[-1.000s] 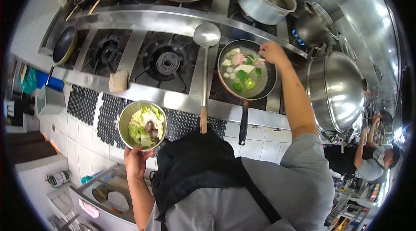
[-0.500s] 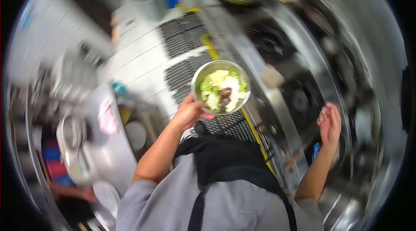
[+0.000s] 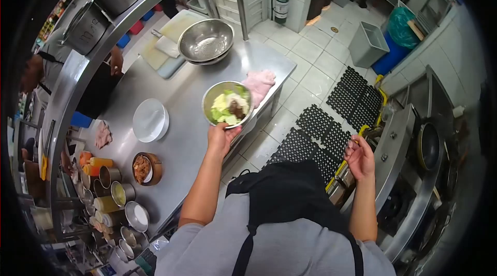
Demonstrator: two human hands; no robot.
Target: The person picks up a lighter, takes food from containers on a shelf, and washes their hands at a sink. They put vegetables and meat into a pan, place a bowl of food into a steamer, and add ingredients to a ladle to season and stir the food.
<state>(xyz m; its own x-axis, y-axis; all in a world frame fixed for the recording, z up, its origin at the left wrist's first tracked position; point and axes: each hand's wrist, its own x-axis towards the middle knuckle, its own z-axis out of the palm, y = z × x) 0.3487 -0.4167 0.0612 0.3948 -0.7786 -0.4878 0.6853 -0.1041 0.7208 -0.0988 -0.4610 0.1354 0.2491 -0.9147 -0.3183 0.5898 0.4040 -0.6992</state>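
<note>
My left hand (image 3: 221, 139) grips the near rim of a round metal bowl (image 3: 207, 101), held over the edge of the steel table (image 3: 181, 89). Inside the bowl lie pale green leafy pieces, something white and a dark brown sauce-like lump (image 3: 238, 108). A pink cloth (image 3: 259, 85) lies just beyond the bowl on the table. Out to the right, over the floor mats, my right hand (image 3: 360, 158) is raised with its fingers loosely curled and apart, holding nothing.
On the table stand a colander (image 3: 206, 41), a white bowl (image 3: 150, 120), a container of brown food (image 3: 147, 169), and several bottles and small pots. A co-worker (image 3: 98, 82) stands across it. Stoves with a pan (image 3: 428, 146) line the right; black mats (image 3: 310, 141) cover the floor.
The view has swung left toward the steel table. The bowl in my left hand is now over the table's edge instead of over the floor mats. My right hand has moved away from the stove.
</note>
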